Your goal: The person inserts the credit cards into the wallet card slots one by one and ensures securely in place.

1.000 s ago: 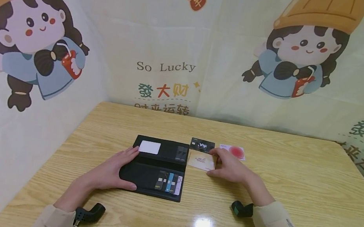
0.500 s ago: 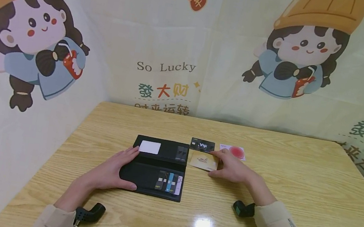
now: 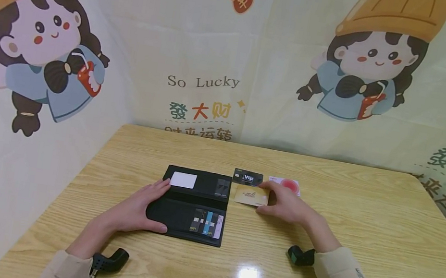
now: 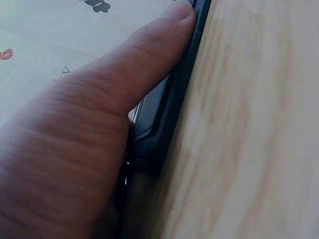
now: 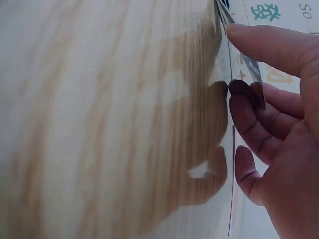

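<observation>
A black wallet [image 3: 178,214] lies unfolded on the wooden table. My left hand [image 3: 130,212] rests along its left edge, thumb laid on the near flap and fingers at the far one. In the left wrist view the extended thumb [image 4: 149,50] presses along the wallet's edge [image 4: 169,109]. Right of the wallet, my right hand [image 3: 284,204] pinches a gold card [image 3: 251,195] by its right end. The right wrist view shows that card [image 5: 253,74] nearly edge-on, tilted up from the tabletop between thumb and fingers.
A black Vip card [image 3: 248,177] lies just behind the gold one. A pink card with a red circle [image 3: 289,186] is partly behind my right hand. Several cards [image 3: 208,224] fill the wallet's near slots, and a white card [image 3: 183,180] shows on its far flap.
My right hand has drawn the gold card slightly to the right, away from the wallet, and its near edge has tilted up. The left hand and wallet have stayed put.
</observation>
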Available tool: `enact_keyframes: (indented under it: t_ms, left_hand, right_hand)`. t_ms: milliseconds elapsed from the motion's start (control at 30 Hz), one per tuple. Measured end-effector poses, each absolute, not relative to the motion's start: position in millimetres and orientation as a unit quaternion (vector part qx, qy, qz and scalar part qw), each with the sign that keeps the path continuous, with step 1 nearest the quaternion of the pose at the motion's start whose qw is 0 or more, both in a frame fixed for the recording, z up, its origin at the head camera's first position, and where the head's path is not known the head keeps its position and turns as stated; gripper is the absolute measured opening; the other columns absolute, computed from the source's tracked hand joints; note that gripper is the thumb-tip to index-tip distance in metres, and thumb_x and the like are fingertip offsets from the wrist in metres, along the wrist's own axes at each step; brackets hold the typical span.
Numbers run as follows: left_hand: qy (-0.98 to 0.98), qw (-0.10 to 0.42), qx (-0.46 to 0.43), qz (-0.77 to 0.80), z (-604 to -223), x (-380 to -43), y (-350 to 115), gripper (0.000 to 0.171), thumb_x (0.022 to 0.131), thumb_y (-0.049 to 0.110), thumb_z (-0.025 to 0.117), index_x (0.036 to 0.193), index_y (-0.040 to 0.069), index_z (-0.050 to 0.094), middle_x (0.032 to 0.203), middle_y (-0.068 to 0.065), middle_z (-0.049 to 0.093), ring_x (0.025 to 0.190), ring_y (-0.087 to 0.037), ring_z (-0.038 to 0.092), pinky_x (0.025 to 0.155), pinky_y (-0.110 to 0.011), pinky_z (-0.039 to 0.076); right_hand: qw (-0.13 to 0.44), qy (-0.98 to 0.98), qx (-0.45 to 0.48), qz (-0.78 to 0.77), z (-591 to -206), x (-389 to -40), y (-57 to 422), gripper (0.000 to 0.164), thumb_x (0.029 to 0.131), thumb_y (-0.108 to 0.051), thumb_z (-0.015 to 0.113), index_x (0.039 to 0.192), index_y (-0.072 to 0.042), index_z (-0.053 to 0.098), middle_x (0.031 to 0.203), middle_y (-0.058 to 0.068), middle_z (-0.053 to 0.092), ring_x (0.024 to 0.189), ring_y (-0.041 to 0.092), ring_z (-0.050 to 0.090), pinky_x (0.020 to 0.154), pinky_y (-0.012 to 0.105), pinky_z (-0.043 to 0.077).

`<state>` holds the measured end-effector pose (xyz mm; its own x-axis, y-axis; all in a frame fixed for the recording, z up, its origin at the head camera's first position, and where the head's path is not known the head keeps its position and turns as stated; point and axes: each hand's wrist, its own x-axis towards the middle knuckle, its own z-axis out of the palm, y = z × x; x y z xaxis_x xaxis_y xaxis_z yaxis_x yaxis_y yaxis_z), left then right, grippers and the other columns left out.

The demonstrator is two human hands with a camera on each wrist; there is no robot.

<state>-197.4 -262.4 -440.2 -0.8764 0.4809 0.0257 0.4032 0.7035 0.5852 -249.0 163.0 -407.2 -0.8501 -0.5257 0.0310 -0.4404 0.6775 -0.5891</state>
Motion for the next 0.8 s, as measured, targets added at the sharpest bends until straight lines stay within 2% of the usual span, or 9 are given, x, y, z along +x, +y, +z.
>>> enact_keyframes:
  t_ms: [133,467,800]
  left_hand:
    - [0.920,0.068,0.241,0.300,-441,-197,-263,0.114,0.075,0.061,0.082,0.159,0.005,0.030,0.166,-0.011,0.021,0.150,-0.040,0.015,0.117,-0.063,0.016]
    - [0.920,0.063,0.245,0.300,-441,-197,-262,0.113,0.075,0.060,0.083,0.159,0.004,0.030,0.166,-0.011,0.022,0.150,-0.040,0.016,0.117,-0.061,0.015]
    - [0.921,0.064,0.242,0.300,-440,-196,-262,0.113,0.075,0.060,0.083,0.159,0.004,0.031,0.166,-0.011,0.022,0.150,-0.040,0.016,0.118,-0.061,0.015]
  right_hand:
    - [0.064,0.909,-0.262,-0.318,-408,-251,164,0.054,0.086,-0.020,0.082,0.128,0.003,0.058,0.120,0.012,0.064,0.105,0.025,0.058,0.098,0.047,0.047]
    - [0.056,0.898,-0.263,-0.348,-405,-253,155,0.055,0.087,-0.021,0.082,0.131,0.003,0.058,0.121,0.012,0.063,0.099,0.024,0.058,0.093,0.043,0.051]
    - [0.055,0.895,-0.260,-0.358,-407,-257,142,0.056,0.087,-0.020,0.083,0.131,0.002,0.058,0.105,0.005,0.061,0.091,0.022,0.055,0.082,0.035,0.051]
